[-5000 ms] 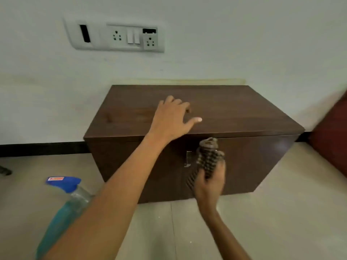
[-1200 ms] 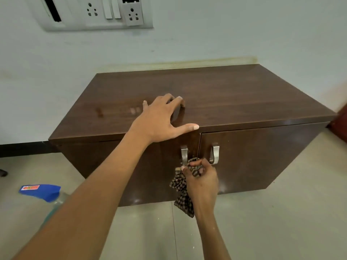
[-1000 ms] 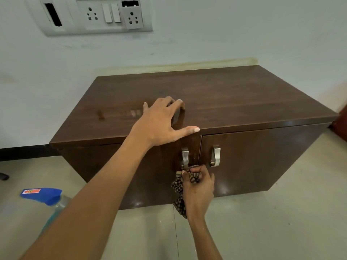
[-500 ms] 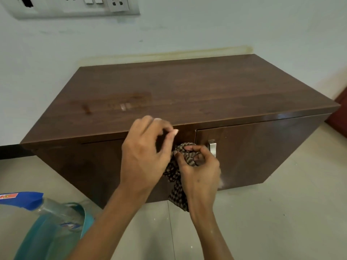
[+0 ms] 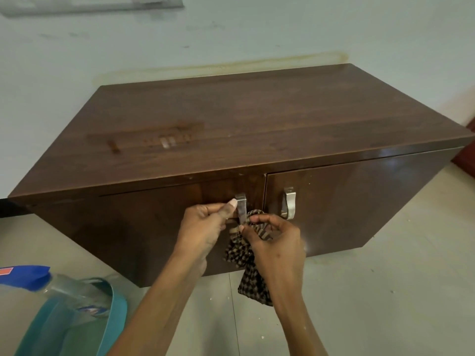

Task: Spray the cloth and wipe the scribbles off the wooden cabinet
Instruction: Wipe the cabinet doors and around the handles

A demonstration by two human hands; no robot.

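Observation:
A low dark wooden cabinet stands against the wall, with two doors and metal handles. Both hands meet at the left door's handle. My right hand grips a brown checked cloth, whose top loops by the handle while the rest hangs down. My left hand pinches the cloth's other end just left of the handle. A wet-looking smear shows on the cabinet top at the left. A spray bottle with teal liquid and a blue head stands at the lower left.
The right door's handle is just right of my hands. A switch and socket panel is on the wall above. Pale floor tiles spread in front and to the right. A dark red object sits at the right edge.
My left hand came off the cabinet top and down to the left handle, joining the right hand on the cloth. The view has moved closer and lower.

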